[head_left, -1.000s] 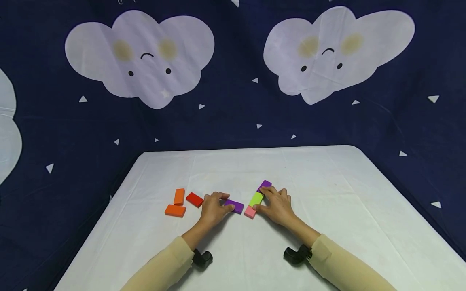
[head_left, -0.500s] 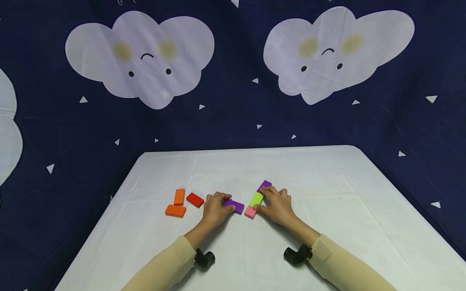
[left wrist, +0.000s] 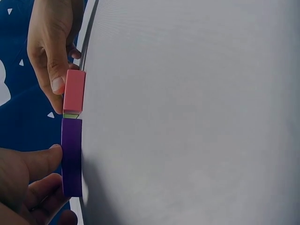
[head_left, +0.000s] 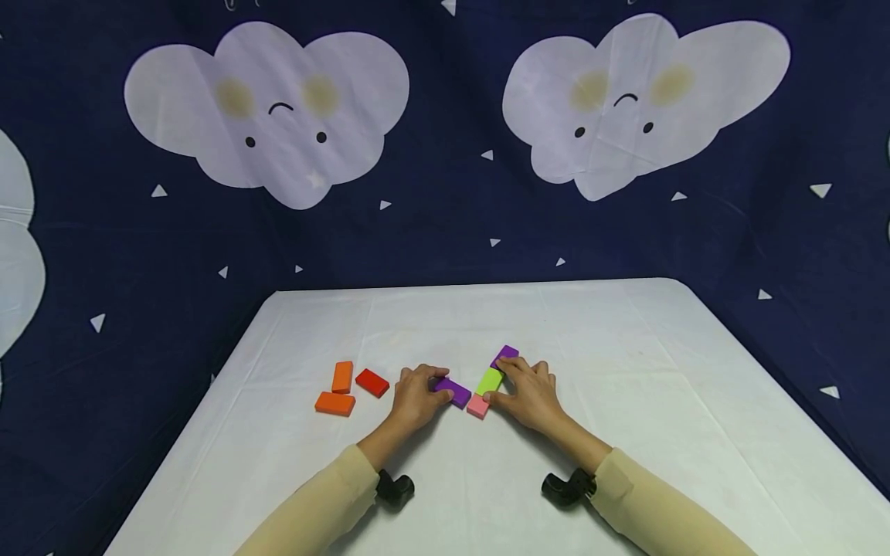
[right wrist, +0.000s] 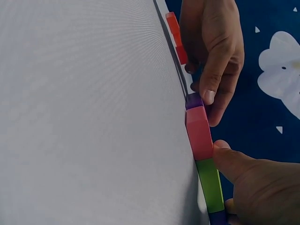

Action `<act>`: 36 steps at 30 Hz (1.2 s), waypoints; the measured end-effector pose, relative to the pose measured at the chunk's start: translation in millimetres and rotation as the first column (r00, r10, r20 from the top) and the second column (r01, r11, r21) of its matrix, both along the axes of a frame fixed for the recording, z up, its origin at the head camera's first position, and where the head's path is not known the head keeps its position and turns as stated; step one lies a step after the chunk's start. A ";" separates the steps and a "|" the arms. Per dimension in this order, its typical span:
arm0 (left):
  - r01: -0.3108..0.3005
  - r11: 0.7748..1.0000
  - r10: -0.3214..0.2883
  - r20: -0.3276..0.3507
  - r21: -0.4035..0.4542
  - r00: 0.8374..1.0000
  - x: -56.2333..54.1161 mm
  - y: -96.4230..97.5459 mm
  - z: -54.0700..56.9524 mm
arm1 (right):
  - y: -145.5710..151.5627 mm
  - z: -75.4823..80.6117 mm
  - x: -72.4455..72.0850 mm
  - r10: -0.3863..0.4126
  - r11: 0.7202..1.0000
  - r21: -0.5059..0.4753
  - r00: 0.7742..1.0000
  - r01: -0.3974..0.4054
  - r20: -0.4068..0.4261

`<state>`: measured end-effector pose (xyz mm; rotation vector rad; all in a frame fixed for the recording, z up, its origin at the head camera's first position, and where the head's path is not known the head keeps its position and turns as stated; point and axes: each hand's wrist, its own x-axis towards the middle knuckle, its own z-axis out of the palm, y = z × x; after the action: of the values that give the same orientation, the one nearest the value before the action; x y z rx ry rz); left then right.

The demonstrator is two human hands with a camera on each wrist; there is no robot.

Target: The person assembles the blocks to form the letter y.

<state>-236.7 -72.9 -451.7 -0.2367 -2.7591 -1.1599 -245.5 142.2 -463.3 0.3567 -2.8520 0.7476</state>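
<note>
On the white table, my left hand (head_left: pixel 417 398) pinches a purple block (head_left: pixel 455 392) between thumb and fingers. One end of that block lies by the pink block (head_left: pixel 477 406); whether they touch, I cannot tell. Pink, lime green (head_left: pixel 490 381) and a second purple block (head_left: pixel 507 353) form a slanting end-to-end row. My right hand (head_left: pixel 531 394) holds this row, its thumb by the pink-green joint and its fingers at the far purple block. The right wrist view shows the thumb against the pink block (right wrist: pixel 199 133); the far fingers are partly cut off there.
Left of my hands lie a red block (head_left: pixel 372 382) and two orange blocks, one lengthwise (head_left: pixel 342 377) and one crosswise (head_left: pixel 335 404). Behind the table (head_left: pixel 591 316) hangs a dark blue cloth (head_left: pixel 445 232) with clouds. Black wrist mounts (head_left: pixel 395 489) sit under both sleeves.
My left hand has slid the purple block slightly right, up close to the pink block, and turned it a little. The right hand and its row have stayed put.
</note>
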 end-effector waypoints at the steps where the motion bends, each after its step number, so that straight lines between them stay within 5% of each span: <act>1: 0.002 1.000 -0.002 -0.004 -0.001 1.000 -0.3 0.2 0.0 | -0.2 0.2 0.0 0.000 1.000 -0.001 1.000 0.000 -0.003; 36: 0.013 1.000 -0.013 0.013 0.024 1.000 -2.0 1.8 -1.4 | 0.4 0.3 0.3 0.006 1.000 0.001 1.000 -0.006 0.006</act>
<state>-238.7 -71.1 -453.1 -0.2449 -2.7572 -1.2016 -245.2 142.6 -463.0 0.3637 -2.8584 0.7503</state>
